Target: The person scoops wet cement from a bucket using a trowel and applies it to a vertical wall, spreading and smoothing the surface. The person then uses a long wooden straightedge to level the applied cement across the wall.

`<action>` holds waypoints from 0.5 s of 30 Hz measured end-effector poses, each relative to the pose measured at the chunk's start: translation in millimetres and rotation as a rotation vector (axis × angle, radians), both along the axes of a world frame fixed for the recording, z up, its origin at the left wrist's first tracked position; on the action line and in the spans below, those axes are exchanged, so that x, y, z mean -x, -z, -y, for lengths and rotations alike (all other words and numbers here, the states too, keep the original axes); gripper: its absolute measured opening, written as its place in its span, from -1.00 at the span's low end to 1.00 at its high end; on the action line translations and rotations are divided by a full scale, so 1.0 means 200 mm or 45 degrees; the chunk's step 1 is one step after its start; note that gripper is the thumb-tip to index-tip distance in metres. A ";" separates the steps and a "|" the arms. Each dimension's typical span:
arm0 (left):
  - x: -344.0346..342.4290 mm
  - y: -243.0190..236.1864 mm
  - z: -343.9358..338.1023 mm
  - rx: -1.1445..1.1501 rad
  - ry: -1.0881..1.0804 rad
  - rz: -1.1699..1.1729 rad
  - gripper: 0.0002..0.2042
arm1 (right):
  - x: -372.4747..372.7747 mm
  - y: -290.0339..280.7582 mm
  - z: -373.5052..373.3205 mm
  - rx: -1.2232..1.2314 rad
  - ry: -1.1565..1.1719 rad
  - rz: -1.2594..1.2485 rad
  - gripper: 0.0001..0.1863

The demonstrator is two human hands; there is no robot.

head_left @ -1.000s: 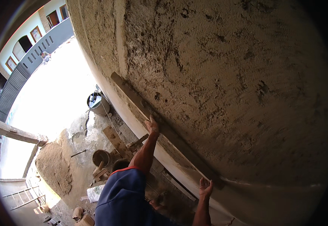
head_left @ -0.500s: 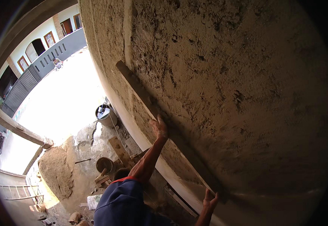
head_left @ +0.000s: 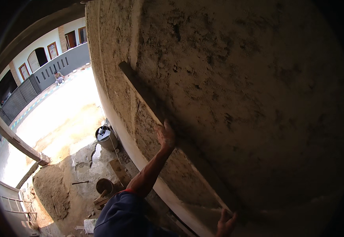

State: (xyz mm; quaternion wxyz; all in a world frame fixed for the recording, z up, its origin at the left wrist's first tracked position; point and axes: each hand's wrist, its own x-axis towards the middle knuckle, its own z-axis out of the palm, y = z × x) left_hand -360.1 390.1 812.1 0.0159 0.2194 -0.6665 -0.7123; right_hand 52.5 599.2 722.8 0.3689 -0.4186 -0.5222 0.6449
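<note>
Rough, freshly plastered wall (head_left: 227,87) fills most of the view, grey-brown and pitted, curving with the lens. Against it lies a long straight wooden board (head_left: 148,103), set slantwise from upper left to lower right, its face flat on the wet plaster. The left hand (head_left: 166,136) presses on the board near its middle, fingers stretched out and laid along the edge rather than wrapped around it. The right hand (head_left: 226,224) sits at the board's lower end by the bottom edge of the view, fingers spread and touching the board; whether they curl around it I cannot tell. Below, far down on the ground, stand a dark bucket (head_left: 107,137), a round pan (head_left: 104,185) and a sand heap (head_left: 53,189).
</note>
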 end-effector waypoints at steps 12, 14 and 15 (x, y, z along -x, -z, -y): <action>-0.42 0.24 -0.20 -0.064 0.172 0.273 -0.53 | -0.37 0.32 -0.23 0.375 0.224 -0.387 -0.47; -0.46 0.24 -0.22 -0.100 0.172 0.301 -0.56 | -0.39 0.35 -0.25 0.006 0.223 -0.107 -0.45; -0.45 0.22 -0.21 -0.104 0.159 0.255 -0.56 | -0.39 0.36 -0.26 -0.171 0.251 0.037 -0.44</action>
